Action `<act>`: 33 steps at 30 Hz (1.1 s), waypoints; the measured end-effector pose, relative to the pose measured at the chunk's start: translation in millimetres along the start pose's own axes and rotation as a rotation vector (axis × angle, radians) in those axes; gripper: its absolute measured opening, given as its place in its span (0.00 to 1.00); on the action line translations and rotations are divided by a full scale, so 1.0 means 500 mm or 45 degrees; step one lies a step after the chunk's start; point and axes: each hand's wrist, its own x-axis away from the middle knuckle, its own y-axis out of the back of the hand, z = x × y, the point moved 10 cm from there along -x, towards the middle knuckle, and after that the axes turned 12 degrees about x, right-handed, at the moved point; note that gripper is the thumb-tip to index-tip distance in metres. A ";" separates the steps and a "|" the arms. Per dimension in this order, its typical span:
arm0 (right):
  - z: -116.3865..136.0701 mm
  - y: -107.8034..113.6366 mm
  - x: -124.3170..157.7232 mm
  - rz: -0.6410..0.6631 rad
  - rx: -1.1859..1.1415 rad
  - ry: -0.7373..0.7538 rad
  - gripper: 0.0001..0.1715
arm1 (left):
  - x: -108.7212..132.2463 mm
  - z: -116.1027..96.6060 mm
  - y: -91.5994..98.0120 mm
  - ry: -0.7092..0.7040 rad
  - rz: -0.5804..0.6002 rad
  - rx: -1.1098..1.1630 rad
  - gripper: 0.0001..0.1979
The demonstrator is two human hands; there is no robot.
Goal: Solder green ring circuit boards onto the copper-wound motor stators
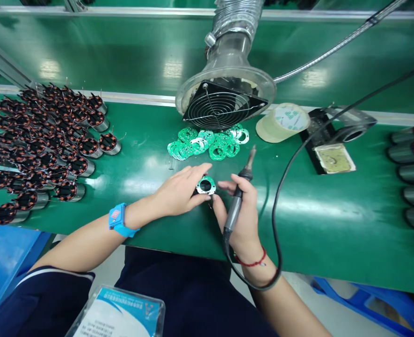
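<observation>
A ring-shaped green circuit board point(207, 184) sits on top of a motor stator at the middle of the bench, its body mostly hidden beneath the board and fingers. My left hand point(178, 189) is closed around its left side, thumb in front and fingers behind. A soldering iron point(235, 203) lies in my right hand point(243, 217), tip pointing up and away from the board. The thumb and fingertips of that hand reach toward the board's right edge. Just beyond lies a loose pile of similar green ring boards point(217, 150).
Many wound stators point(66, 152) crowd the left side; more metal cylinders point(412, 173) line the right edge. A fume extractor point(224, 103) hangs over the board pile. Behind right stand a tape roll point(280, 124) and an iron stand with sponge point(335, 159). The black cable point(275, 206) loops beside my right arm.
</observation>
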 end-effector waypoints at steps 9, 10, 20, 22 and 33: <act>0.075 -0.046 -0.060 0.326 0.043 0.334 0.28 | 0.029 0.039 0.052 0.175 0.231 -0.133 0.03; 0.078 -0.046 -0.064 0.278 0.066 0.338 0.29 | 0.028 0.040 0.061 0.176 0.204 -0.085 0.05; 0.104 -0.046 -0.039 0.022 0.278 0.485 0.34 | 0.023 0.091 0.056 0.529 -0.178 0.808 0.03; 0.117 -0.040 -0.036 0.010 0.279 0.540 0.34 | 0.025 0.096 0.050 0.564 -0.185 0.861 0.03; 0.129 -0.013 -0.036 -0.068 0.150 0.579 0.22 | 0.025 0.120 0.059 0.630 -0.308 0.836 0.05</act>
